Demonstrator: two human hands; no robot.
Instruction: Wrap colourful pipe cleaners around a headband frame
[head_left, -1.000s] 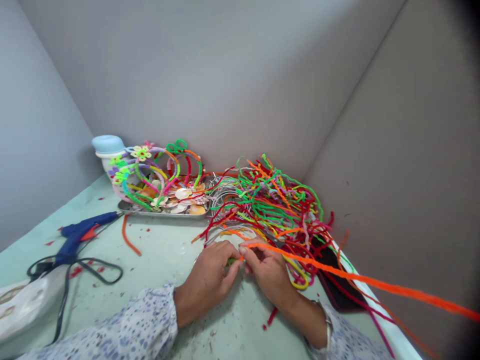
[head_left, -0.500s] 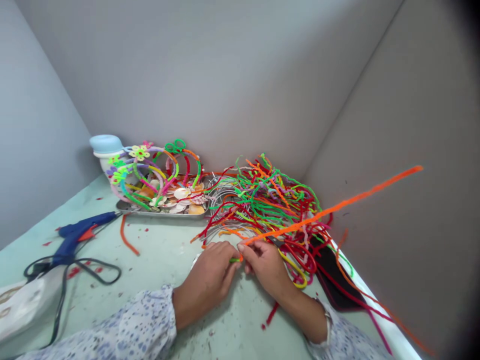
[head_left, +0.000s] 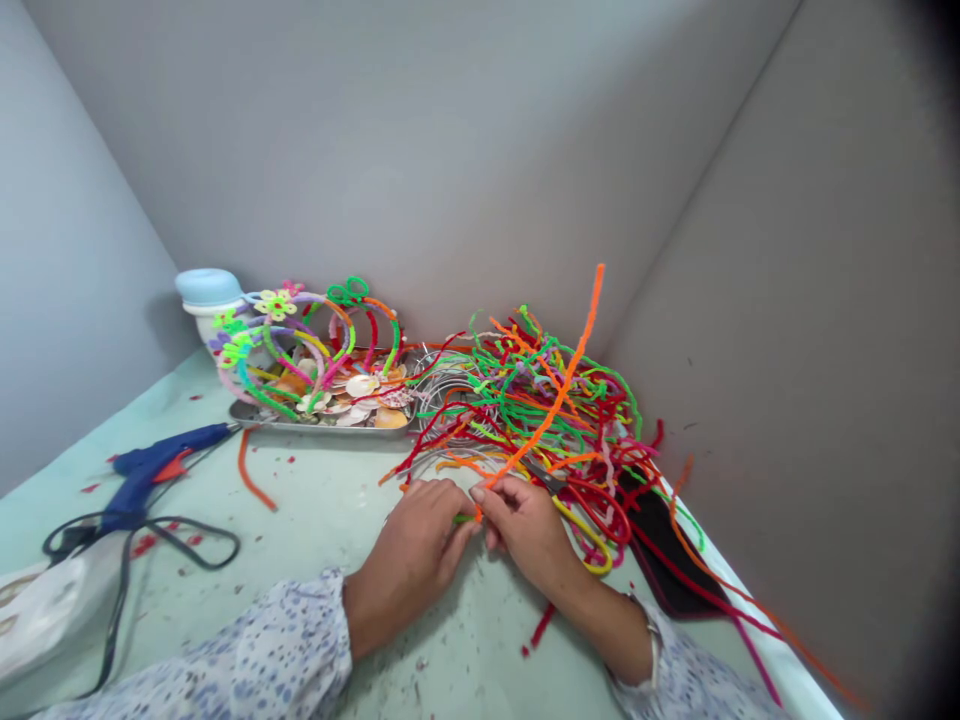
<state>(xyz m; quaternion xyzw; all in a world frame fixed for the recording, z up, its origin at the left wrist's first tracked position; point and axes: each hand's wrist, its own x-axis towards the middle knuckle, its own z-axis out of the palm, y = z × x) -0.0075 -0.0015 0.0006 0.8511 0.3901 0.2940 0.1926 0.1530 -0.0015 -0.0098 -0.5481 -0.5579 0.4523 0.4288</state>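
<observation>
My right hand (head_left: 523, 522) pinches a long orange pipe cleaner (head_left: 556, 398) near its lower end, and the free length rises up and to the right. Close against it, my left hand (head_left: 420, 530) is closed on a green pipe cleaner (head_left: 465, 518), of which only a short piece shows between the fingers. Orange fuzz meets the green piece where the fingertips come together. The rest of what my left hand holds is hidden under it. Just beyond my right hand lie scissors with yellow-and-red handles (head_left: 589, 535).
A heap of coloured pipe cleaners (head_left: 540, 390) and wire rings lies behind the hands. A metal tray (head_left: 337, 428) holds shells and decorated headbands (head_left: 300, 350) beside a blue-lidded bottle (head_left: 210, 290). At left lies a blue glue gun (head_left: 150, 475) with its cord; a dark phone-like slab (head_left: 675, 560) lies right.
The orange pipe cleaner's free end has swung up and to the left, from slanting far right to standing steeper. Both hands have stayed nearly in place.
</observation>
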